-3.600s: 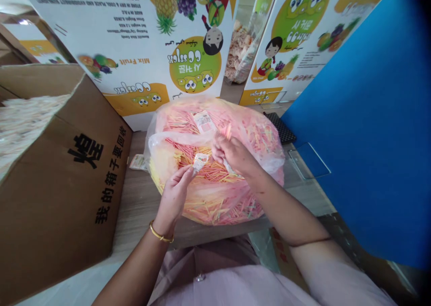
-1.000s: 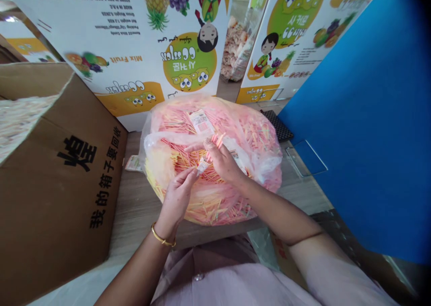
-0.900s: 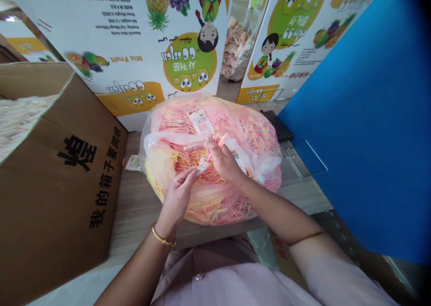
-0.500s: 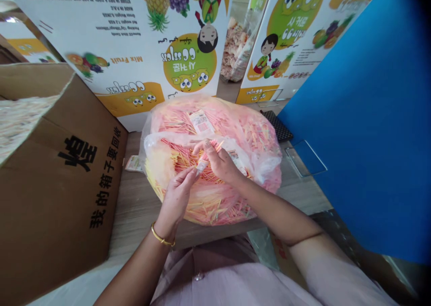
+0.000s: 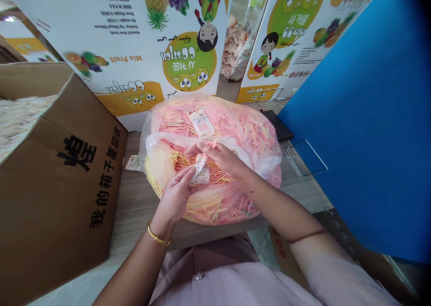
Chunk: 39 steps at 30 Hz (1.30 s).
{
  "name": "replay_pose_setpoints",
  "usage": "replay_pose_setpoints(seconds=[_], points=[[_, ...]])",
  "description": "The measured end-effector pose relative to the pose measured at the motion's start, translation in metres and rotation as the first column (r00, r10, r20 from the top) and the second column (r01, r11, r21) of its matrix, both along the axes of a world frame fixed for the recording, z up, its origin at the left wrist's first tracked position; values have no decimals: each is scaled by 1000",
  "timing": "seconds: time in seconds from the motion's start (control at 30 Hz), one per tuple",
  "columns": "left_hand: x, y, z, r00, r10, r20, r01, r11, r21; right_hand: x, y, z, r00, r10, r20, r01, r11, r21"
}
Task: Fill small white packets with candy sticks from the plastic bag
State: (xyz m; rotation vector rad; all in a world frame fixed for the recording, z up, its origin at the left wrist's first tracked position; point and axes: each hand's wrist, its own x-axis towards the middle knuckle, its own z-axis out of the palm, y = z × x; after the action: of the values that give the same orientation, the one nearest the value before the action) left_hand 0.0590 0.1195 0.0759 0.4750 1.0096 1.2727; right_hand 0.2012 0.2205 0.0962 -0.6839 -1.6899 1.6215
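Note:
A big clear plastic bag (image 5: 256, 131) full of thin pink, orange and yellow sticks lies on the wooden table (image 5: 134, 207) in front of me. Over its open mouth my left hand (image 5: 175, 194) pinches a small clear printed packet (image 5: 201, 169) by its lower edge. My right hand (image 5: 222, 155) is closed at the packet's top, with a few sticks between its fingertips. A printed label (image 5: 201, 123) lies inside the bag at the back.
A large brown carton (image 5: 67, 171) with black characters stands at the left, filled with pale sticks. White printed fruit cartons (image 5: 134, 50) stand behind the bag, a blue panel (image 5: 363, 117) at the right. A black mesh object (image 5: 281, 125) and another small packet (image 5: 134, 163) lie on the table.
My right hand has brought its few sticks down to the small packet held by my left hand, and the packet now hangs lower and more opened out.

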Motion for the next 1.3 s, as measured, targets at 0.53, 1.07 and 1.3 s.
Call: replay_pose_setpoints(seconds=[0.53, 1.07, 1.3], points=[[-1, 0, 5, 979, -72, 190, 69, 997, 25, 11, 9, 11, 978, 45, 206, -78, 985, 152], [6, -3, -5, 997, -17, -77, 25, 993, 112, 14, 3, 4, 878, -7, 478, -113, 969, 221], [1, -6, -10, 971, 62, -233, -31, 990, 137, 16, 37, 29, 923, -171, 345, 28, 924, 382]])
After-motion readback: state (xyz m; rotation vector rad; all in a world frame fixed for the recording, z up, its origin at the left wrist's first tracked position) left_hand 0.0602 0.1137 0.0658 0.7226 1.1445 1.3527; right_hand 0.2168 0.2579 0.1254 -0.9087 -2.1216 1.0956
